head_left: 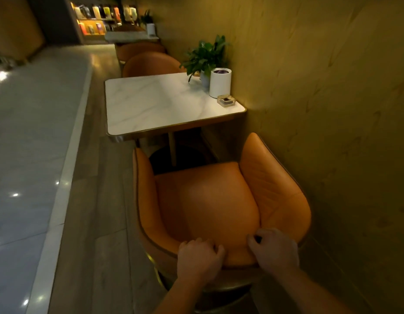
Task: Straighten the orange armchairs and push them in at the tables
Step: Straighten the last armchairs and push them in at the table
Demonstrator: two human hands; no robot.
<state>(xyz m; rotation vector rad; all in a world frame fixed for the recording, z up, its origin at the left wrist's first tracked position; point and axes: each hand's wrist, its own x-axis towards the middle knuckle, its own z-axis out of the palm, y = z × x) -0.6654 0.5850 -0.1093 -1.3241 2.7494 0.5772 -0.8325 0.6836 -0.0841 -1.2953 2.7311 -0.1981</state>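
Hands grip chair backrest top: left hand, right hand, fingers curled over rim, for steering. Chair sits at 6 o'clock of table, not tucked, skewed towards wall.

- Your left hand and right hand grip the top of the orange armchair's back.
- The chair faces a white table by the wall, not pushed in.
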